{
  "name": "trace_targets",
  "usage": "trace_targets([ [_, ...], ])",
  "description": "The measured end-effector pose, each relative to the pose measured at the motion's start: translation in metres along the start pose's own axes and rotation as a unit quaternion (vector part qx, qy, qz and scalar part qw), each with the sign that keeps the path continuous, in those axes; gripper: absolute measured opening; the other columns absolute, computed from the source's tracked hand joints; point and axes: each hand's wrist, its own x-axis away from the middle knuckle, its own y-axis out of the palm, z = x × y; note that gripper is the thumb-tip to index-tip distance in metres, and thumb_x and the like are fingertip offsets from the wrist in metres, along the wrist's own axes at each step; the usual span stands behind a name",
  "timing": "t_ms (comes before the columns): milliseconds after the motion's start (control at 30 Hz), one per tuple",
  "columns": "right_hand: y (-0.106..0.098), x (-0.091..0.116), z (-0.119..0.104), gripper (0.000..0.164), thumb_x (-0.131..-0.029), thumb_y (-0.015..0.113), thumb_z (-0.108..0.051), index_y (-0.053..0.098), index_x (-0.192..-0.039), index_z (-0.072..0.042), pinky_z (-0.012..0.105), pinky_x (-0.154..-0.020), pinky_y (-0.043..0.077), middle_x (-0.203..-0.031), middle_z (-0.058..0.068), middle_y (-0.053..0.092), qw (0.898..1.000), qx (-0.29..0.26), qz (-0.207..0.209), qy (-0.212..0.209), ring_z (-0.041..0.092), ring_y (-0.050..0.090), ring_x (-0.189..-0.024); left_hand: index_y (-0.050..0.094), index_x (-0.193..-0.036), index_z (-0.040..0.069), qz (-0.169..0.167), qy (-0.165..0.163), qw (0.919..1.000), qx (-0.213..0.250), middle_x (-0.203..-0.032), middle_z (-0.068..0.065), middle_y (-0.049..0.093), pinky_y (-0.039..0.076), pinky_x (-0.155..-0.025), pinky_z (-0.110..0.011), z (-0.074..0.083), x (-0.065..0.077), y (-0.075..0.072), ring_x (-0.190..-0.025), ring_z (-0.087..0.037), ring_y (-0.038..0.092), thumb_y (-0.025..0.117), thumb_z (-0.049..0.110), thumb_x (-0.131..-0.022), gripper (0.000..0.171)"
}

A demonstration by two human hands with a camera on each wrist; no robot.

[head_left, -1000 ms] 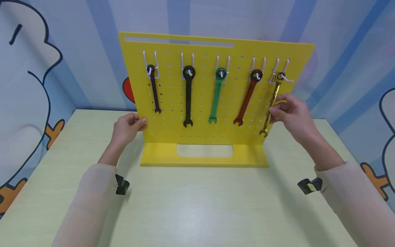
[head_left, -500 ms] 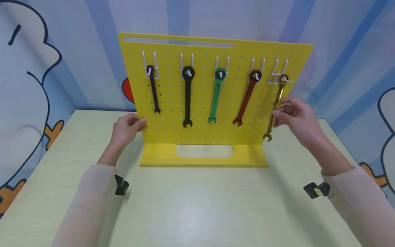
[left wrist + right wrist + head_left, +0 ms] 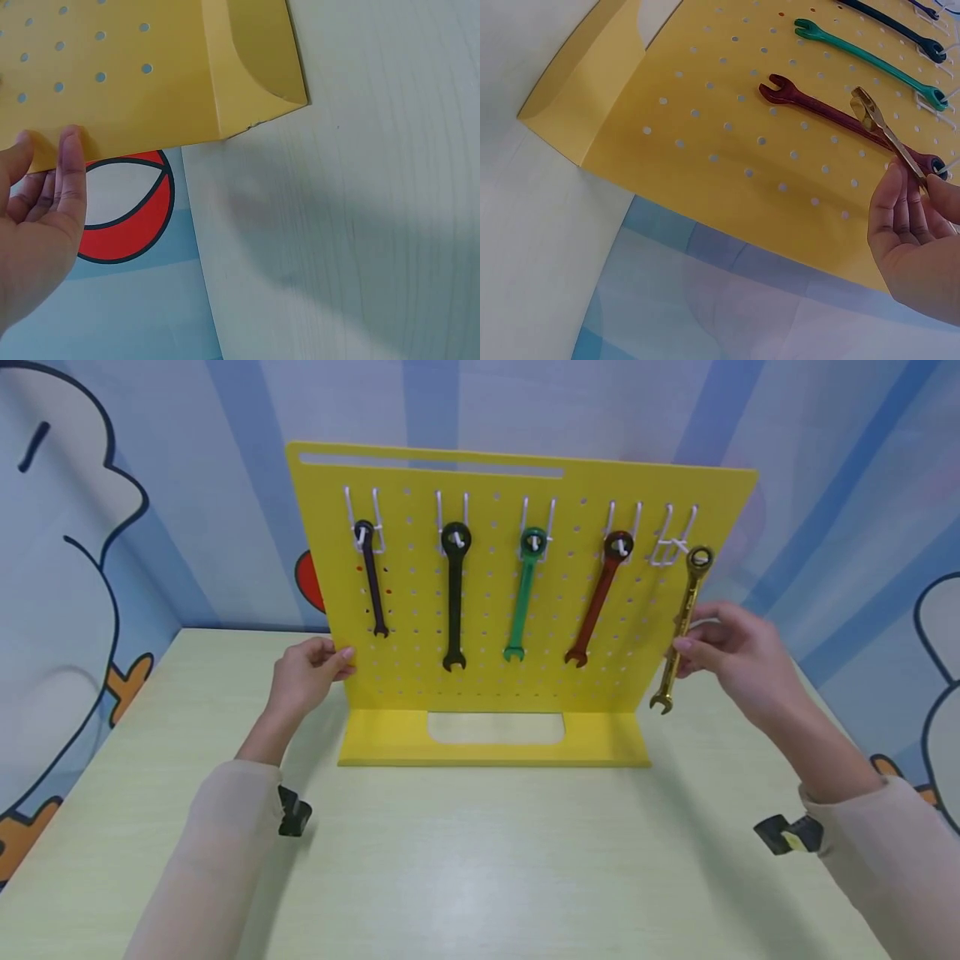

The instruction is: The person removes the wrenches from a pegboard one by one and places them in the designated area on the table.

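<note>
In the head view a yellow pegboard (image 3: 487,689) stands upright on the table. My left hand (image 3: 303,677) pinches its left edge between thumb and fingers; the left wrist view shows this hand (image 3: 45,217) at the edge too. My right hand (image 3: 738,656) pinches a gold combination wrench (image 3: 684,618) mid-shank, ring end up, in front of the board's right side. The ring sits just right of the white hook (image 3: 663,547); whether they touch I cannot tell. A dark red wrench (image 3: 597,602), a green wrench (image 3: 524,597), a black wrench (image 3: 455,597) and a dark purple wrench (image 3: 372,581) hang from other hooks.
The board's foot (image 3: 382,739) has a cut-out in its middle and rests on the pale wooden table (image 3: 465,860). Behind it rises a blue striped backdrop (image 3: 525,402) with cartoon figures. Hook prongs stick out of the board's front.
My right hand has drawn the gold wrench to the right and slightly down, its ring sliding along the hook and away from the board. The left hand keeps its hold on the edge.
</note>
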Motion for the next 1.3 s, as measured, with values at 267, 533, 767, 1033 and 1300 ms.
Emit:
trace_targets([
  [267, -0.001, 0.005, -0.003, 0.020, -0.090, 0.057, -0.008, 0.052, -0.109, -0.010, 0.022, -0.065, 0.051, -0.082, -0.005, 0.064, 1.000, 0.021, 0.000, -0.002, 0.014, 0.063, -0.067, 0.061, -0.105, 0.012, -0.037, -0.039, 0.9978, 0.039, -0.095, -0.004, 0.064, 0.050, -0.071, -0.019, 0.041, 0.024, -0.015, -0.083, -0.012, 0.065, 0.056, 0.051, -0.081, 0.046],
  [533, -0.002, 0.013, -0.003, 0.021, -0.091, 0.056, -0.010, 0.050, -0.110, -0.004, 0.026, -0.065, 0.052, -0.083, -0.003, 0.066, 0.998, 0.066, -0.005, 0.009, 0.017, 0.064, -0.069, 0.059, -0.108, 0.002, -0.049, -0.031, 0.9978, 0.032, -0.098, -0.012, 0.064, 0.051, -0.077, -0.028, 0.089, 0.054, -0.029, -0.087, -0.019, 0.065, 0.055, 0.043, -0.087, 0.046],
  [767, 0.000, 0.020, 0.014, 0.022, -0.091, 0.055, -0.006, 0.047, -0.111, -0.001, 0.024, -0.066, 0.052, -0.083, -0.004, 0.065, 0.996, 0.076, -0.045, 0.013, 0.016, 0.064, -0.069, 0.061, -0.103, 0.013, -0.025, 0.008, 0.9993, 0.026, -0.089, 0.000, 0.064, 0.051, -0.069, -0.021, 0.025, 0.016, -0.010, -0.078, -0.008, 0.065, 0.052, 0.057, -0.080, 0.050],
  [1033, 0.013, 0.024, 0.032, 0.019, -0.091, 0.054, -0.003, 0.048, -0.108, 0.003, 0.030, -0.067, 0.053, -0.083, 0.010, 0.066, 0.994, 0.070, -0.088, 0.017, 0.021, 0.064, -0.068, 0.058, -0.107, -0.001, -0.047, -0.027, 0.9980, 0.034, -0.097, -0.015, 0.063, 0.051, -0.077, -0.031, 0.093, 0.057, -0.031, -0.086, -0.021, 0.065, 0.056, 0.039, -0.087, 0.045],
  [1300, 0.030, 0.027, 0.050, 0.016, -0.092, 0.053, -0.003, 0.047, -0.103, 0.006, 0.040, -0.068, 0.052, -0.082, 0.018, 0.064, 0.986, 0.046, -0.147, 0.059, 0.029, 0.063, -0.069, 0.059, -0.108, 0.003, -0.042, -0.021, 0.9982, 0.037, -0.096, -0.010, 0.064, 0.051, -0.073, -0.023, 0.072, 0.045, -0.025, -0.084, -0.014, 0.065, 0.056, 0.049, -0.083, 0.053],
])
